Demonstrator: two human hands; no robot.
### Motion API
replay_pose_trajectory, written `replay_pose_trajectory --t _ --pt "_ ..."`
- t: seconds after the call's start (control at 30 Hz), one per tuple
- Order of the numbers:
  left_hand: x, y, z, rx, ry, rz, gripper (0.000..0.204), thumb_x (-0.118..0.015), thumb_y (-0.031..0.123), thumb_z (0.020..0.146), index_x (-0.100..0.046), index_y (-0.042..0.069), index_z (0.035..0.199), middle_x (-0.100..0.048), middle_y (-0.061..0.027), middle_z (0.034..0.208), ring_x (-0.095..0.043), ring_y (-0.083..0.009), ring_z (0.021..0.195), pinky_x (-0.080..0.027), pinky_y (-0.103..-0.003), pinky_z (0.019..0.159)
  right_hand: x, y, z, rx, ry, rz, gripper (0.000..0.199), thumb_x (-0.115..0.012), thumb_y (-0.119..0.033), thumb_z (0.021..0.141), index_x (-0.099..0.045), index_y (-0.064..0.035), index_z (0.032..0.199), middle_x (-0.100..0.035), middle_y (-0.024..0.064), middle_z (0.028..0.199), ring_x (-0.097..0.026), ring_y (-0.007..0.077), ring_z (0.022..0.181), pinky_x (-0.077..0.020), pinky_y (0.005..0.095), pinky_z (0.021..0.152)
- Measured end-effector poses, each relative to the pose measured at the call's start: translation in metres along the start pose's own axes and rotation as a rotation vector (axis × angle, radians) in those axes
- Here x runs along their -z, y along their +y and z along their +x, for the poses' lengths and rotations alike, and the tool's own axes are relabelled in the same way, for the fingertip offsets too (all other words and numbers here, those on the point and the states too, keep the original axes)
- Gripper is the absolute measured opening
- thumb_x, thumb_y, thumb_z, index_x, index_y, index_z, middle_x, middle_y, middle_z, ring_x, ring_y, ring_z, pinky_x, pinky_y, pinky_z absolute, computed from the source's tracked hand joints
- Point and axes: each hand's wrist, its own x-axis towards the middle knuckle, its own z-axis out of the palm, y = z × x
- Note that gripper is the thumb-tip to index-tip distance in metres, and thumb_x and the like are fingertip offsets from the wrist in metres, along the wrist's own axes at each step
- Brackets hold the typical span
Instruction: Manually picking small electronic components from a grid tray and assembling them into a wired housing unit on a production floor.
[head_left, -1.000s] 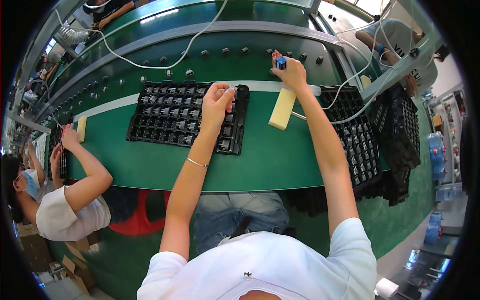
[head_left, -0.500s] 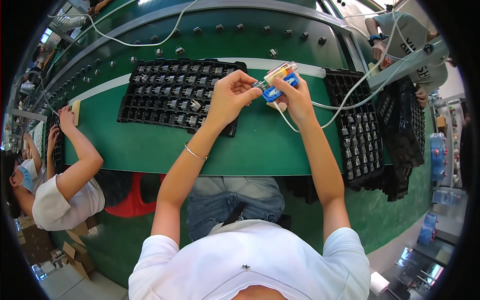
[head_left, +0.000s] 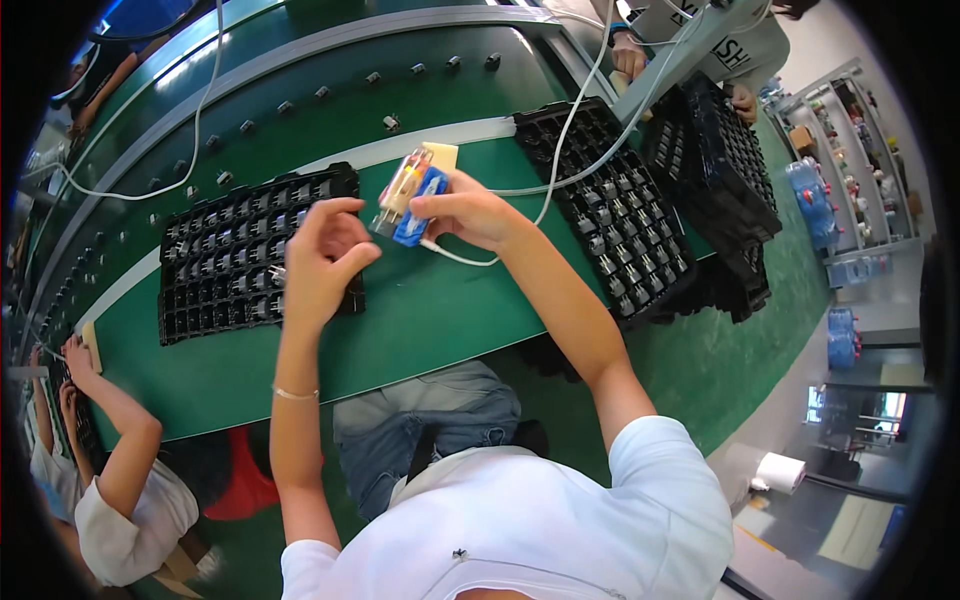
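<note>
My right hand (head_left: 468, 212) grips a small handheld device (head_left: 408, 195) with a clear housing, yellow and orange parts inside and a blue side. A white cable runs from it. Just left of the device's clear end is my left hand (head_left: 325, 250), fingers curled and thumb apart, with nothing visible between them. Beyond that hand lies a black tray (head_left: 190, 325) holding rows of small grey metal-and-black components. One component (head_left: 277, 273) sits askew near my left hand. A pale yellow block (head_left: 441, 156) shows behind the device.
A second black tray (head_left: 640, 270) of components lies to the right, with stacked black trays (head_left: 715, 150) past it. Single components (head_left: 391, 123) stand along the green line at the back. White cables hang across. Co-workers' hands are at far left and upper right.
My left hand has come away from the device's clear end, where its fingers were, and its thumb and fingers have parted. My right hand still holds the device. The whole view has turned.
</note>
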Motion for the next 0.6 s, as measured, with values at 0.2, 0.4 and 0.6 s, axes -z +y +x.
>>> replay_pose_trajectory --t 0.2,0.4,0.6 --pt "0.095 -0.012 -0.034 0.145 0.382 1.176 0.048 -0.074 0.045 0.083 -0.051 0.003 0.076 -0.055 -0.0108 0.064 -0.054 -0.0292 0.059 -0.042 -0.042 0.056 0.036 -0.011 -0.014 0.476 0.716 -1.085 0.043 -0.079 -0.022 0.077 -0.065 0.0018 0.11 -0.069 0.0101 0.088 -0.066 0.0147 0.076 -0.054 0.0277 0.07" --pt "0.104 -0.026 -0.043 0.329 0.324 1.247 0.046 -0.067 0.049 0.087 -0.058 0.004 0.082 -0.066 -0.0158 0.074 -0.064 -0.0384 0.073 -0.048 -0.047 0.063 0.023 0.003 -0.009 0.588 0.727 -1.122 0.041 -0.081 -0.02 0.071 -0.067 0.0025 0.103 -0.064 0.0078 0.084 -0.061 0.0159 0.067 -0.0504 0.0285 0.063" --pt "0.109 -0.032 -0.044 0.311 0.354 1.22 0.038 -0.067 0.041 0.089 -0.06 0.005 0.084 -0.066 -0.0145 0.074 -0.064 -0.0363 0.072 -0.048 -0.045 0.063 0.023 0.01 -0.005 0.592 0.761 -1.18 0.04 -0.081 -0.021 0.072 -0.067 0.0023 0.101 -0.06 0.0063 0.081 -0.057 0.0145 0.062 -0.0472 0.0281 0.058"
